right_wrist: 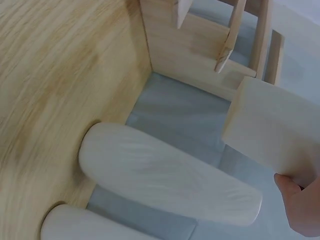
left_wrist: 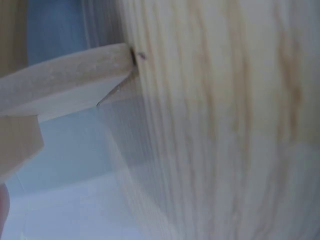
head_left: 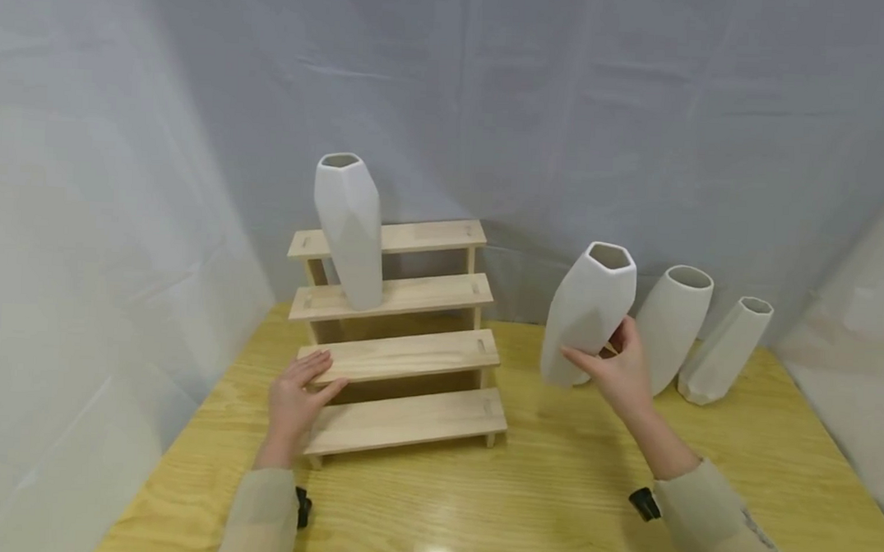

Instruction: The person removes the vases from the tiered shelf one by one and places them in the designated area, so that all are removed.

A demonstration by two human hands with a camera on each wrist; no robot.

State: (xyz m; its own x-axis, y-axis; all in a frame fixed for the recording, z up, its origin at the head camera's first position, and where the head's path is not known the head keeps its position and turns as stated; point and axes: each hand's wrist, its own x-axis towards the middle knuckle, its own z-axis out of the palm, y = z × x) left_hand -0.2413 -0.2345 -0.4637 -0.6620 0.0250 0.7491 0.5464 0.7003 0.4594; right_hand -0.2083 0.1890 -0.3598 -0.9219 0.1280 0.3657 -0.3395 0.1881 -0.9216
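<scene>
My right hand (head_left: 619,370) grips a white faceted vase (head_left: 589,311) low on its side, thumb in front. In the right wrist view this vase (right_wrist: 272,127) is tilted, with the thumb (right_wrist: 295,200) against it. My left hand (head_left: 298,393) rests at the left end of a pale wooden tiered stand (head_left: 401,357), fingers on the second board from the bottom, thumb by its front edge. Wood grain of a stand board (left_wrist: 210,110) fills much of the left wrist view. Another white faceted vase (head_left: 349,231) stands upright on the stand's second board from the top.
Right of the held vase stand a smooth rounded white vase (head_left: 673,327) and a slimmer faceted white vase (head_left: 728,350) on the yellow wooden table (head_left: 417,505). A grey cloth backdrop (head_left: 522,131) hangs behind, with pale sheets on both sides.
</scene>
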